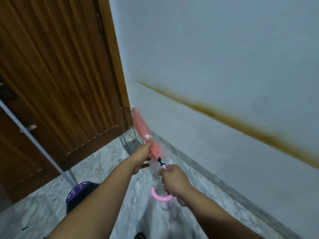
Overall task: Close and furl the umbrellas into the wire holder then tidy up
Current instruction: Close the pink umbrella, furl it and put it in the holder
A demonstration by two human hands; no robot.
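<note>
1. Pink umbrella closed and furled, held in the air at a slant, tip up and away toward the corner where door meets wall, crook handle low and near. Probably kept gathered that way so the canopy stays slim enough for the holder.
2. Left hand wrapped round the bunched lower edge of the canopy, fingers curled about the folds, apparently to stop them springing loose.
3. Right hand closed round the shaft just above the crook, giving a second grip from which to steer the tip.
4. Wire holder on the floor in the corner, against the foot of the wooden door and the wall; partly hidden behind the umbrella, so contents cannot be told.
5. Judged step: turning the umbrella tip-down and lowering it into the holder, not yet done.
6. Purple dustpan-like object with a long pale handle at the near left on the floor, well apart from the holder; out of the direct path, though close to the left forearm.
7. Brown streak across the wall, no obstacle.
</note>
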